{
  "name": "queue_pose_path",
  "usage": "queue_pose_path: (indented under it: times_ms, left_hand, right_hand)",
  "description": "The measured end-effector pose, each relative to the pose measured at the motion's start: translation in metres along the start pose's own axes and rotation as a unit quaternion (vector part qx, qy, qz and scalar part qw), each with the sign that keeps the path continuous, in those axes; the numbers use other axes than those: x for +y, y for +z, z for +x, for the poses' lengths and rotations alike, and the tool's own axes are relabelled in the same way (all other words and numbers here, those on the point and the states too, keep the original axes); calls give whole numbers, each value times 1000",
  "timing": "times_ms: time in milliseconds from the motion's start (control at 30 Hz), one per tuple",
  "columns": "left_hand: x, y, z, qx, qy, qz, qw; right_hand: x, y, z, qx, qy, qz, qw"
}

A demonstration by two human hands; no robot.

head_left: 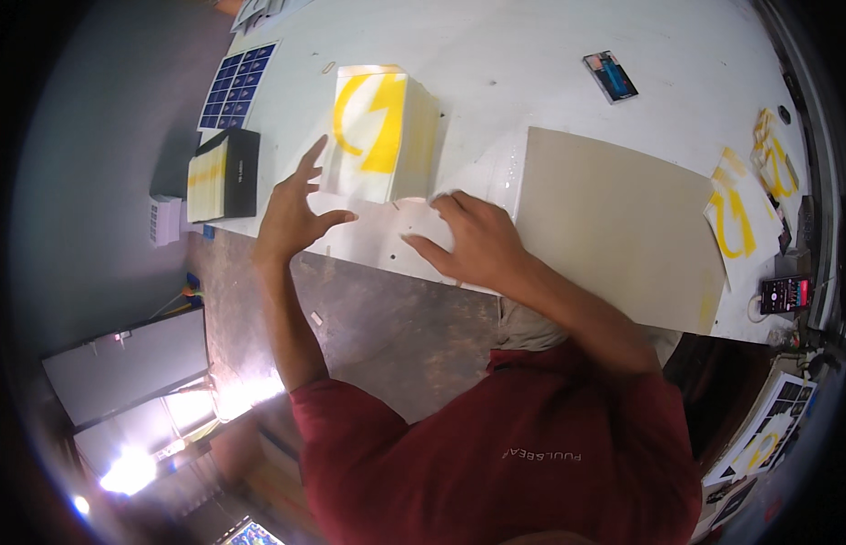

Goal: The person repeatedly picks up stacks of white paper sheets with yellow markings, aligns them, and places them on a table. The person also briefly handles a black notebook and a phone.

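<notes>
Head view, near to far: red sleeves coming in from the lower edge, both forearms reaching up to the white table [550, 54]. Left hand [291, 213] is hovering at the table's near edge, fingers spread wide, thumb out, gripping nothing, fingertips just beside the stack's left side. Right hand [468, 241] is lying palm-down on the tabletop, fingers loosely spread and slightly curled, index tip at the stack's lower right corner; contact there is too fine to call. Stack of white sheets [379, 132] is sitting between and just beyond the hands: one squared block, glossy top printed with a bold yellow shape. One matte beige board [614, 227], flat and rectangular, is lying right of the hand. Left of the stack: one black box [225, 174]. Further out: one blue-tiled sheet [237, 84], one small card [610, 76], two yellow-printed sheets [736, 213] at the right rim.
</notes>
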State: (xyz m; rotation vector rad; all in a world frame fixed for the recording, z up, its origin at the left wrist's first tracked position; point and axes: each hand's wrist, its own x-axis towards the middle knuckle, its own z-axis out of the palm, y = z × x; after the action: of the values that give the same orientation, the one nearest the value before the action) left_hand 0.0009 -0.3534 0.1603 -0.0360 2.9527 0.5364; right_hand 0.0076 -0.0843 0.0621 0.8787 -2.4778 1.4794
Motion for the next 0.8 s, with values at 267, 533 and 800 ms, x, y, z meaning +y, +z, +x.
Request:
queue_pose_path:
  times_ms: [267, 533, 800]
  left_hand:
    - [-1, 4, 2, 3, -35, 96, 995]
    - [-5, 5, 9, -7, -33, 80, 996]
    - [-7, 13, 15, -10, -23, 103, 994]
  right_hand:
    - [-11, 39, 54, -109, 61, -64, 990]
    - [-10, 30, 62, -123, 41, -104, 986]
    - [-10, 29, 67, -156, 62, -114, 979]
